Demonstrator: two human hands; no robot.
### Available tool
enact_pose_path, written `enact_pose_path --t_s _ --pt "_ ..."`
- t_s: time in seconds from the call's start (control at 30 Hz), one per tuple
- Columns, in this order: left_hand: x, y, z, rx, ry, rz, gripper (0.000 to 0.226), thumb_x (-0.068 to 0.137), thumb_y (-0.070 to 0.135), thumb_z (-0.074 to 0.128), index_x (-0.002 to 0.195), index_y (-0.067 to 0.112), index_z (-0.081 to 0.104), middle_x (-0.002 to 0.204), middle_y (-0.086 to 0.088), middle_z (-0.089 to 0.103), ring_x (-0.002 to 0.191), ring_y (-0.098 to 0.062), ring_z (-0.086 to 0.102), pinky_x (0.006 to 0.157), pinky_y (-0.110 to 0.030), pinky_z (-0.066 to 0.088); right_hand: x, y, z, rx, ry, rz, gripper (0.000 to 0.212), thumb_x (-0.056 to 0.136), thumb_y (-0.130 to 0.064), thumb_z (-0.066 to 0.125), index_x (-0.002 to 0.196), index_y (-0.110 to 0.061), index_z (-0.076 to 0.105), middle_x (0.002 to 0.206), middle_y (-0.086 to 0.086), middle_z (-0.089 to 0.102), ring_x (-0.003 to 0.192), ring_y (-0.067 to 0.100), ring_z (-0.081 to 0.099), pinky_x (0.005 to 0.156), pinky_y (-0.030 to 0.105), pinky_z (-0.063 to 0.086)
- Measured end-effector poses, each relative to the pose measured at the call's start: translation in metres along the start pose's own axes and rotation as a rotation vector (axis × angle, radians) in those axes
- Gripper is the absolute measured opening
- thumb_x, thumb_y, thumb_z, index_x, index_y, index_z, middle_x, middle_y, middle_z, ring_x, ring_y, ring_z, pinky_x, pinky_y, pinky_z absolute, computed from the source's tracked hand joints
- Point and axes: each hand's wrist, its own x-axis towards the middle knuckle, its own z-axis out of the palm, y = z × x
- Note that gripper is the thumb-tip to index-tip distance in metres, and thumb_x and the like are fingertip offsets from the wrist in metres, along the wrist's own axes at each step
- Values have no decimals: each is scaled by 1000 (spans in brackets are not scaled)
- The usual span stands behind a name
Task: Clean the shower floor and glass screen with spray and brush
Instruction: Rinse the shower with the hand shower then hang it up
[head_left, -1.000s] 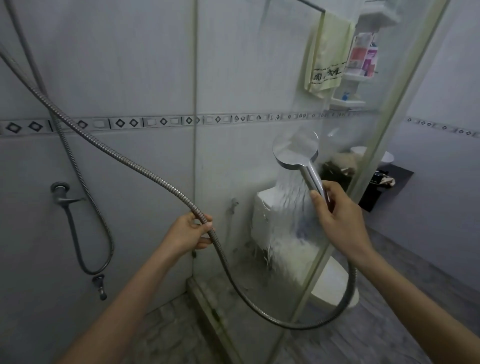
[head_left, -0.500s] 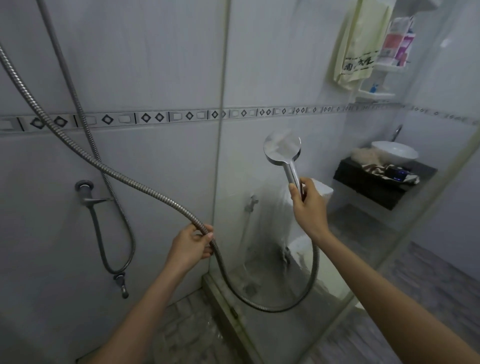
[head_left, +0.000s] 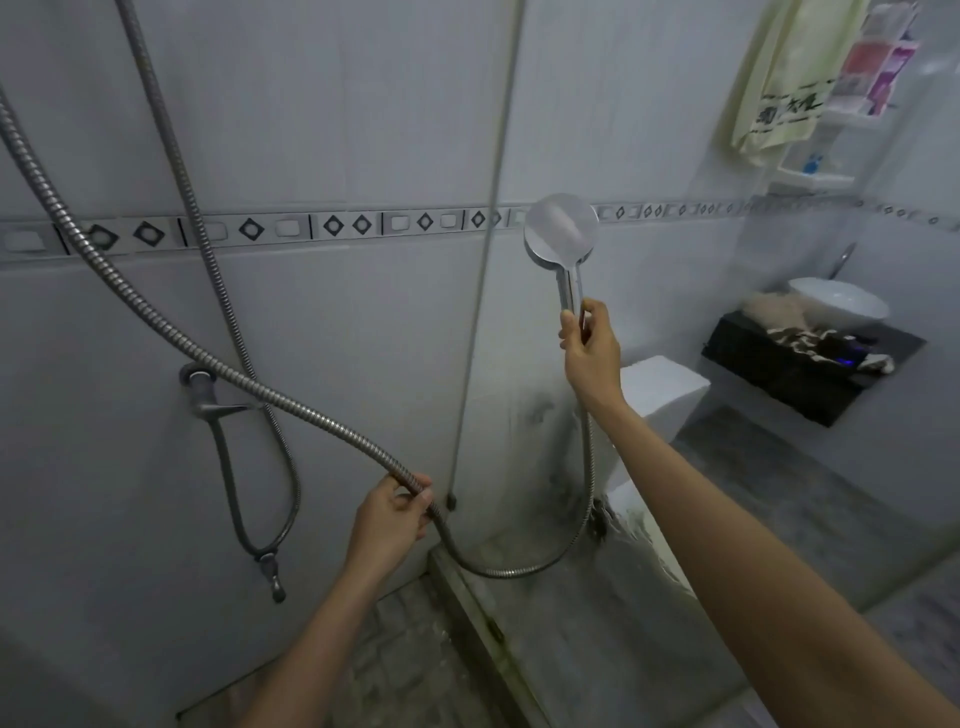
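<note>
- My right grip (head_left: 592, 353) is closed on the lower handle of the shower head (head_left: 561, 228), with the thumb on one side and the fingers curled round the other. A second ago the whole fist was wrapped round it.
- The handle stands nearly upright now; a second ago it leaned.
- The streams that fell from the head onto the glass a second ago no longer show.
- My left grip (head_left: 395, 514) has stayed curled round the metal hose (head_left: 208, 358), low and near the edge of the glass screen (head_left: 535, 410).
- From there the hose sags in a loop and climbs to my right wrist.
- The round chrome head has its back to me and faces the glass, level with the diamond tile band (head_left: 332, 226).
- The glass screen looks streaked and grimy low down, with dark patches near its foot.
- The shower floor (head_left: 405, 649) is mottled grey tile with dark grime along the sill.
- Through the glass I see a toilet (head_left: 660, 395).
</note>
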Motion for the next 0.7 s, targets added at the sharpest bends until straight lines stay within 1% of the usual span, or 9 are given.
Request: enact_pose_path --t_s 0.07,0.13,0.23,0.37,0.43,0.53,0.57,0.63,0.7 --pt "5 -15 -8 6 17 -30 20 96 3 60 89 22 62 89 -15 71 80 -26 70 72 -32 56 -3 10 13 17 -20 17 26 100 -37 45 109 -13 45 78 3 51 80 28 58 80 47 51" --pt "7 -29 -13 21 38 -50 20 96 4 60 88 22 62 88 -13 70 80 -25 69 73 -33 56 -12 25 22 20 -47 37 25 100 -37 45 109 -13 45 80 4 52 78 21 57 80 46 51" --pt "7 -53 -19 64 95 -80 19 96 8 62 88 26 61 89 -12 72 84 -26 71 79 -40 59 -32 52 31 18 -98 79 21 100 -35 45 109 -15 44 82 6 52 75 14 56 77 42 51" --pt "6 -88 -30 105 185 -81 17 96 16 63 86 30 61 85 -5 74 88 -28 73 85 -47 58 -58 90 38 15 -115 106 21 100 -33 47 101 -12 46 74 0 49 70 14 55 70 40 47" --pt "5 -101 -33 126 220 -68 15 96 20 63 86 30 60 88 -5 75 89 -24 73 87 -47 58 -71 108 41 13 -121 120 17 99 -31 48 100 -15 46 72 -6 50 70 14 56 69 36 47" --pt "-2 -115 -33 161 298 -53 12 97 24 61 86 28 58 94 -5 76 92 -24 72 87 -49 57 -93 131 43 24 -158 143 9 100 -29 48 102 -21 47 74 -6 52 70 15 56 68 35 49" --pt "-4 -118 -32 179 335 -49 10 98 25 60 88 26 58 98 -6 76 94 -26 71 87 -47 56 -98 137 43 39 -171 157 8 100 -28 48 104 -22 47 75 -5 52 71 15 55 68 35 49" --pt "-12 -130 -28 227 418 -64 8 99 25 58 96 18 59 104 -8 75 99 -28 70 85 -40 53 -113 152 43 73 -195 192 9 100 -27 48 106 -21 47 77 -3 52 72 13 56 69 34 49" --pt "-20 -143 -22 258 474 -81 13 99 22 58 103 10 61 105 -12 75 99 -29 69 78 -32 46 -130 164 40 96 -212 227 12 100 -24 48 109 -16 46 80 2 52 70 4 57 69 28 48"
